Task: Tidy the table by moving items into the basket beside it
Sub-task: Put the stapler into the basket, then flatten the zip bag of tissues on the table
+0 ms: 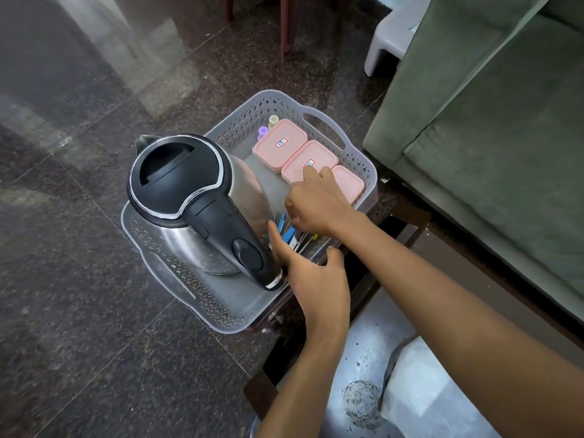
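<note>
A grey perforated basket (240, 121) stands on the floor beside the table. In its near half stands a steel kettle (189, 197) with a black lid and handle. Three pink lidded boxes (279, 142) lie in a row along its right side, with two small bottles (268, 126) behind them. Several pens (288, 233) lie against the basket's right wall. My left hand (311, 279) rests on that wall beside the kettle's handle, fingers apart. My right hand (316, 200) is over the pens, fingers curled down at them; a grip cannot be made out.
The glass-topped table (357, 346) with a dark frame is at the lower right, with a white bag (423, 390) on it. A green sofa (493, 128) fills the right side. A white plastic stool (388, 33) and wooden chair legs (286, 26) stand behind the basket.
</note>
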Tool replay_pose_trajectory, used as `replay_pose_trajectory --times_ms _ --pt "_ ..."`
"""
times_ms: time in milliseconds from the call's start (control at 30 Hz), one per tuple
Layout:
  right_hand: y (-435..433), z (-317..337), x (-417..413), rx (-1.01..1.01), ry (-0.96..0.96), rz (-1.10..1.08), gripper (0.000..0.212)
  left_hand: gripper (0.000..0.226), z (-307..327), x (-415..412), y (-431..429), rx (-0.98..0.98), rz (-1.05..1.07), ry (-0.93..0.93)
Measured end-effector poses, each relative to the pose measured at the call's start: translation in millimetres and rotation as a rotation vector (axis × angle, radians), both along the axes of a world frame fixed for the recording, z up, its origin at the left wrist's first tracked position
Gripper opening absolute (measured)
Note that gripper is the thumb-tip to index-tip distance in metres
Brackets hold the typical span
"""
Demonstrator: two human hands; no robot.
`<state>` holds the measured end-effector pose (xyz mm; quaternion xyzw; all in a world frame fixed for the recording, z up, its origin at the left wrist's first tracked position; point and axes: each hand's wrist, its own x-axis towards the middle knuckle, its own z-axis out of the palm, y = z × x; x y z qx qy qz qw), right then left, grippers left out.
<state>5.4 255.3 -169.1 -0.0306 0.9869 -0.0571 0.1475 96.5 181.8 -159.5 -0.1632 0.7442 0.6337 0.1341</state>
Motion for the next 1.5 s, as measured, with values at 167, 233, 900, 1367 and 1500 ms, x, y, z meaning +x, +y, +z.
replay_pose_trajectory --times_ms 167,233,900,1367,1500 --pt "-3.4 -2.1 -0.2 0.07 -0.02 0.064 0.024 0.088 1.2 -1.0 -0.5 0.022 0.005 -0.023" --pt "-3.9 -6.0 2.9 0.103 -0.051 0.083 0.026 0.088 -0.1 -0.7 -0.6 0.035 0.016 -0.012" --pt "90.4 -7.0 283.6 -0.521 0.655 -0.902 0.019 0.035 -22.0 124.7 49.5 0.025 -0.702 0.34" --pt "35.0 -60.4 472.9 -0.477 0.565 -1.271 0.022 0.062 -118.8 204.3 102.7 -0.67 -1.638 0.461" --pt "5.9 -75.4 482.5 -0.309 0.353 -1.446 0.025 0.07 -126.2 212.6 107.3 -0.979 -1.704 0.62"
